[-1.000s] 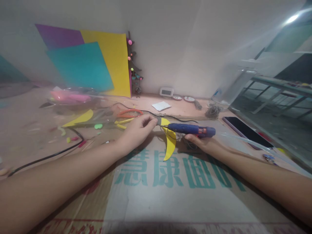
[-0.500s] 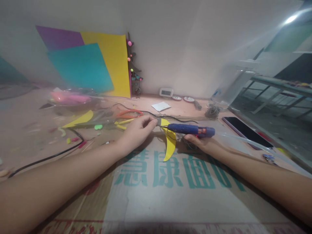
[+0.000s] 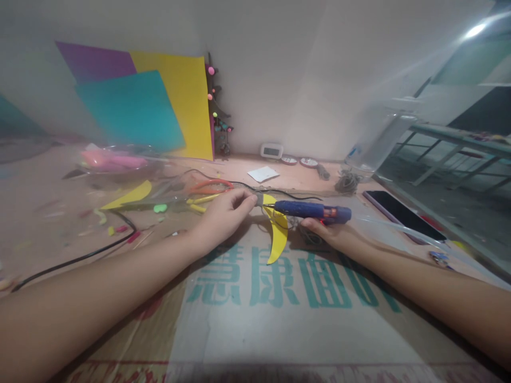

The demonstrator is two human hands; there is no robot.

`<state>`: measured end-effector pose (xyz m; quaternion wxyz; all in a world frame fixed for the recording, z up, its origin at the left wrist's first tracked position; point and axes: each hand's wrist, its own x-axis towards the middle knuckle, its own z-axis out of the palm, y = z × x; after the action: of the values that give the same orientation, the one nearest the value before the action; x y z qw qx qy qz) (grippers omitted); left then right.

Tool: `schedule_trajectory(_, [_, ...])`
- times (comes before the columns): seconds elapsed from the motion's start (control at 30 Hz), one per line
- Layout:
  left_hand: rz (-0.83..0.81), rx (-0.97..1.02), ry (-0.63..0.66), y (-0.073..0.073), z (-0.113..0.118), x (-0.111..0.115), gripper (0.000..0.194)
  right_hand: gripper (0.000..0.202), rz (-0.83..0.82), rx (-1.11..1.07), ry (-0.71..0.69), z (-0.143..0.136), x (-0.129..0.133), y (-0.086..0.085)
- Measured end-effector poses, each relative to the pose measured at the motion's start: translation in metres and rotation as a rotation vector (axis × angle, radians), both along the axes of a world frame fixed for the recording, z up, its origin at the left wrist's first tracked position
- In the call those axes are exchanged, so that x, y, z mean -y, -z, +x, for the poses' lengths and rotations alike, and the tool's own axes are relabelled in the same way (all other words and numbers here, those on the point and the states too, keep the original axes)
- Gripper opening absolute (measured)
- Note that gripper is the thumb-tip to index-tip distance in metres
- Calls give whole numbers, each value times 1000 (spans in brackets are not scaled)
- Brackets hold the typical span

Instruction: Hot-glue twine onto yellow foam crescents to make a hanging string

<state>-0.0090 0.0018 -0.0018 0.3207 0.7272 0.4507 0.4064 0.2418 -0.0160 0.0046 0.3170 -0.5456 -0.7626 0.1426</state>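
My left hand pinches the upper end of a yellow crescent cutout, where a grey wrap, perhaps yarn, covers its tip. A blue glue gun lies across the cutout's upper part, its nozzle pointing left at the grey-wrapped end. My right hand is closed around the glue gun from below, with most of its fingers hidden. A clear glue stick trails out of the gun's back toward the right. Loose grey string hangs in loops beneath the gun.
Scissors with orange-and-yellow handles lie beyond my left hand, near a black cord. A phone rests at the right edge, beside a ball of grey yarn. Coloured sheets lean on the wall. Printed cardboard covers the front.
Both hands, the cutout and the glue gun keep nearly the same position. The whole view has shifted very slightly.
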Motion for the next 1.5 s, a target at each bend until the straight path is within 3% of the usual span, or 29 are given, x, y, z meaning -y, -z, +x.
schedule_trajectory(0.3, [-11,-1,9,1,1,-1,27,31,54,2,128,-1,4,-1])
schedule_trajectory(0.73, [11,-37,11,1,2,2,26,34,-24,7,42,-3,5,-2])
schedule_trajectory(0.9, [7,-57,4,1,2,1,27,36,-31,0,107,-2,5,0])
schedule_trajectory(1.27, [12,-63,28,1,2,2,27,33,-21,-64,86,-5,5,-4])
schedule_trajectory(1.5, [4,-73,26,1,0,2,27,33,-9,-56,180,-6,6,-4])
